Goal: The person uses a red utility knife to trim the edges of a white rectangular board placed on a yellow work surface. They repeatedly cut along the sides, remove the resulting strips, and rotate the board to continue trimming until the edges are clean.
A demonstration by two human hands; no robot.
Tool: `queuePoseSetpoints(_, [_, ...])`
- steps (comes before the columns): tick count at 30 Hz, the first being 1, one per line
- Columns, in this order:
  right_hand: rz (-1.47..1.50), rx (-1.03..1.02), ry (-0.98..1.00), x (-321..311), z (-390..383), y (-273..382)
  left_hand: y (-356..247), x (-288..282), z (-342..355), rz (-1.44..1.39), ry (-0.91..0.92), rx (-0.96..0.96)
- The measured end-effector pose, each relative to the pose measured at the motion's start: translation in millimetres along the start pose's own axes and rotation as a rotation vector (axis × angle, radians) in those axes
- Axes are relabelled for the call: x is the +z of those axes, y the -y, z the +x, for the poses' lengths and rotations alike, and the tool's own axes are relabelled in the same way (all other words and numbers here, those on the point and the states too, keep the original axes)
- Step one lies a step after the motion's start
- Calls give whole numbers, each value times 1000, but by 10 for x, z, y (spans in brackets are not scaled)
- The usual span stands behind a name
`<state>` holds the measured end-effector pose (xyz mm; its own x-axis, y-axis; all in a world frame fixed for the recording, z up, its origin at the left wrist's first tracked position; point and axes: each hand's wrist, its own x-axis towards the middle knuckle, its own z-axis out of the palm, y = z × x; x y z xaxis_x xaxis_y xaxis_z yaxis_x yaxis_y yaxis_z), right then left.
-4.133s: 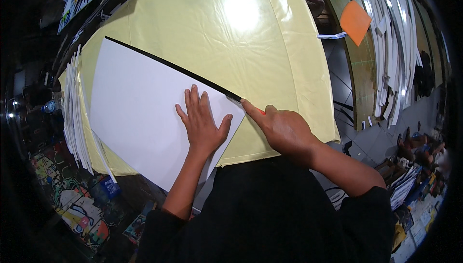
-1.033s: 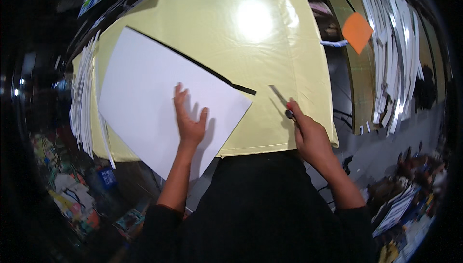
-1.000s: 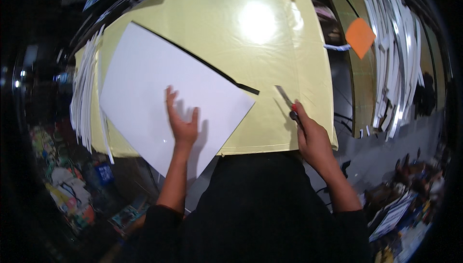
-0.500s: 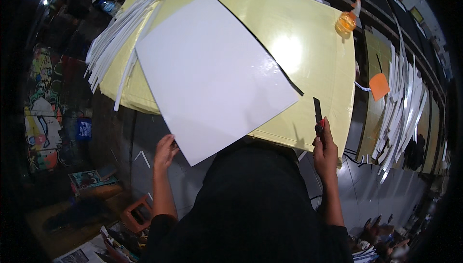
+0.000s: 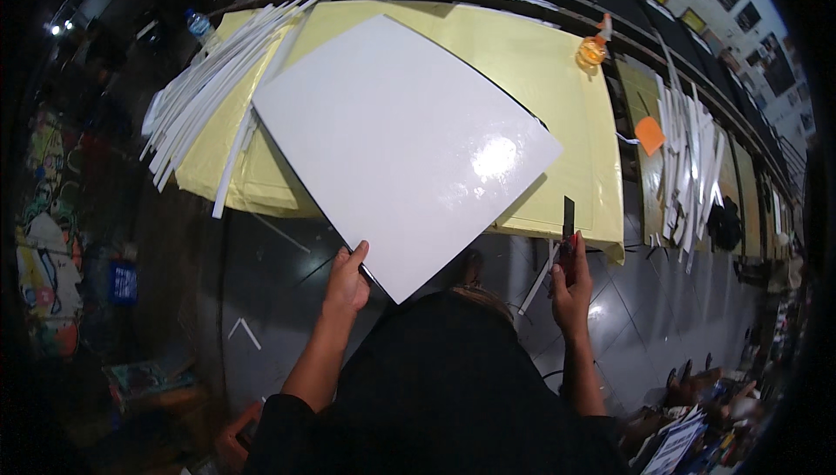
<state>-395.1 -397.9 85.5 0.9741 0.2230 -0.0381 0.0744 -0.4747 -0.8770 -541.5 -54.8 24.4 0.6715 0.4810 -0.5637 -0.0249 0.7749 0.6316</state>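
A glossy white sheet of board (image 5: pixel 383 144) lies diagonally over the yellow-covered table (image 5: pixel 531 48), its near corner jutting past the front edge. My left hand (image 5: pixel 347 276) grips that board by its lower left edge, thumb on top and fingers underneath. In my right hand (image 5: pixel 570 276) is a utility knife (image 5: pixel 568 218) with a dark blade pointing up, just off the table's front right. Long white strips (image 5: pixel 200 101) are piled on the table's left part, partly beside the board.
An orange bottle (image 5: pixel 592 53) and a water bottle (image 5: pixel 198 24) sit toward the back. A side board (image 5: pixel 650 179) to the right carries more white strips (image 5: pixel 688 161) and an orange piece (image 5: pixel 650 135). A dark tiled floor (image 5: pixel 627 301) shows below, with scraps and clutter around the edges.
My left hand moved from lying on the board to gripping its edge; the board is raised at that side and shifted. The knife was drawn back rightward from the board's edge. The view swung wider.
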Motion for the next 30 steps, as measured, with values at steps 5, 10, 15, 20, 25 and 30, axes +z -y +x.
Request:
queuePoseSetpoints(5, [424,144,-157,245,-189,-142,231,399,-300,-132,149,-32])
queuePoseSetpoints(10, [791,320,-82,509,-54,70,437,585,-354,-147,255,15])
queuePoseSetpoints(15, [908,267,-1,530,285,191,577,991,-449,-173,252,20])
queuePoseSetpoints(20, [894,132,61,487,679,279,763,1280,-456,-137,268,84])
queuePoseSetpoints(25, [879,75,88,309,908,334,970,1360,-404,-59,271,141])
queuePoseSetpoints(30, [730,35,25,65,1231,13,1037,1156,-355,-109,492,-159])
